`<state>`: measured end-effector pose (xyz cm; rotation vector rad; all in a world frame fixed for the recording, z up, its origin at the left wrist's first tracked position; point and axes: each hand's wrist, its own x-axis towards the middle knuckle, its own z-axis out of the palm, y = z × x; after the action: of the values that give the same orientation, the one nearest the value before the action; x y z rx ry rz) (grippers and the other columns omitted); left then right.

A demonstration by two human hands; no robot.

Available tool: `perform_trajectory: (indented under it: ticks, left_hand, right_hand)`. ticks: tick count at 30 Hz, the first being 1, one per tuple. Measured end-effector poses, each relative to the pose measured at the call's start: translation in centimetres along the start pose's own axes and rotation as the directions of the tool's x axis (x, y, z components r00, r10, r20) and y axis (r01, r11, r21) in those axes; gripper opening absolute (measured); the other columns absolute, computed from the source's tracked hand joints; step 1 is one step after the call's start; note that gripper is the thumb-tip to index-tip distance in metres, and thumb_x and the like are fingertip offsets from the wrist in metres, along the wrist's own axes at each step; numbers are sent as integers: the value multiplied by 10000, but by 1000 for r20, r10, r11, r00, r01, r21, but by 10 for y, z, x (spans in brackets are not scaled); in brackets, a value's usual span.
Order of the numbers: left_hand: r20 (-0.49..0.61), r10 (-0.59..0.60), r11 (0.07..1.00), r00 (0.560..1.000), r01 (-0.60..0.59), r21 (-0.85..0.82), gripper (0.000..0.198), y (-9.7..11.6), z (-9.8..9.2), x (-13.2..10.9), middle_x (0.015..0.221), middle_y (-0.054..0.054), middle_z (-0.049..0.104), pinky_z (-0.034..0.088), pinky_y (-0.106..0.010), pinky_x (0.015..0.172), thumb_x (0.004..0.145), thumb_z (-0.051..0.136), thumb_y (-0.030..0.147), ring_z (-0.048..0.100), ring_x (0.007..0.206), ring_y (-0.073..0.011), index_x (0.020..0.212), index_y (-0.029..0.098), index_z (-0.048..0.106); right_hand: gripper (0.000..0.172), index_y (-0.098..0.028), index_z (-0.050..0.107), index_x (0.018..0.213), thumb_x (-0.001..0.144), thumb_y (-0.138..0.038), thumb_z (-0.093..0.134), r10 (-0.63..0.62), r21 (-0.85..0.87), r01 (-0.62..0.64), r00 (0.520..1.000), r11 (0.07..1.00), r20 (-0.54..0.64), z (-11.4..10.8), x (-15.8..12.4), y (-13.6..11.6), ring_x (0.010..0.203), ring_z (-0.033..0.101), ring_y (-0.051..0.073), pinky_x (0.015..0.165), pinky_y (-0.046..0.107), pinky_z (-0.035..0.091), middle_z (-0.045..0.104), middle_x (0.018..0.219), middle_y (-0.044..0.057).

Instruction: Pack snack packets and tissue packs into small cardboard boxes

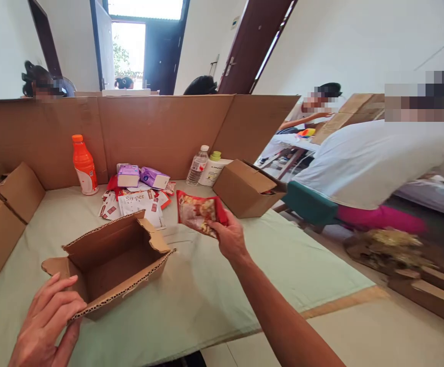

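Note:
An open cardboard box (110,265) with nothing inside it stands on the table in front of me. My left hand (48,318) grips the box's near left edge, fingers over the rim and thumb outside. To the right of the box, my right hand (231,237) holds a red snack packet (197,211) by its right end, above the table. Food pictures are printed on the packet. Behind the box lies a pile of flat packets, with a white "Su-per" packet (139,200) in front and purple tissue packs (128,176) on top.
An orange bottle (84,165), a clear water bottle (198,165) and a white bottle with a green cap (213,171) stand along a cardboard partition (160,125). Another cardboard box (240,191) sits right, more boxes (5,224) left. A person in white (382,158) sits at the right.

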<state>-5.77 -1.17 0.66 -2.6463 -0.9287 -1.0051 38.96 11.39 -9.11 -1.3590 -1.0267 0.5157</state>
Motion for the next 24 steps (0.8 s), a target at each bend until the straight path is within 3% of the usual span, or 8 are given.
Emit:
perform_trajectory:
  ticks: [5,8,11,14,16,18,20,24]
  left_hand:
    - [-7,4,1000,1000,-4,-1,267,1,2,3,1093,-66,703,352,-415,1181,875,586,19,511,1343,-226,1038,218,657]
    - [4,-34,999,999,34,6,254,8,0,3,1182,-83,677,369,-453,1150,886,582,22,480,1384,-260,1021,224,656]
    - [3,-81,997,997,81,3,269,13,-1,3,1264,-96,646,388,-477,1120,901,559,16,459,1411,-283,1036,227,658]
    - [-14,-113,993,994,113,19,272,15,1,4,1325,-108,616,387,-492,1115,900,560,17,434,1436,-298,1036,228,663]
    - [-27,-126,992,992,126,29,267,18,2,4,1346,-116,602,389,-485,1110,899,561,16,424,1444,-299,1027,226,664]
    - [-25,-136,990,990,137,24,279,23,1,2,1373,-123,584,399,-484,1100,890,558,4,422,1445,-303,1031,222,661]
    - [-5,-162,987,987,162,5,310,31,0,0,1411,-124,561,408,-506,1100,878,551,-17,418,1449,-316,1046,223,654]
    - [5,-275,961,962,275,-25,361,44,-3,-5,1447,-96,547,406,-568,1120,880,513,-39,411,1457,-328,1056,244,652]
  right_hand:
    - [533,-187,663,1103,649,-463,713,194,37,-194,981,980,-9,-47,-38,12,910,731,305,771,443,596,759,1041,134]
    - [658,-187,641,1183,612,-495,753,242,-12,-245,965,969,-104,-65,-53,19,1148,655,365,922,528,541,694,1235,191]
    - [686,-212,610,1283,687,-538,707,152,-114,-168,979,979,-134,-68,-51,11,1368,503,346,1078,527,436,570,1453,173]
    - [591,-206,627,1303,817,-538,578,37,-374,4,994,928,103,-51,-37,-9,1380,498,318,1072,480,444,552,1492,158]
    - [597,-202,604,1361,846,-500,552,112,-561,107,933,821,342,-32,-26,-21,1347,531,311,1045,443,455,563,1489,151]
    - [634,-200,606,1369,793,-460,642,241,-667,186,835,722,494,-15,-17,-28,1252,598,328,985,416,472,630,1412,150]
    - [603,-189,670,1261,709,-425,734,313,-695,229,767,682,559,-4,-12,-31,1094,664,334,879,384,487,720,1246,147]
    - [359,-185,689,956,728,-463,700,352,-699,269,712,663,608,-4,-15,-31,814,661,257,660,307,431,752,942,97]
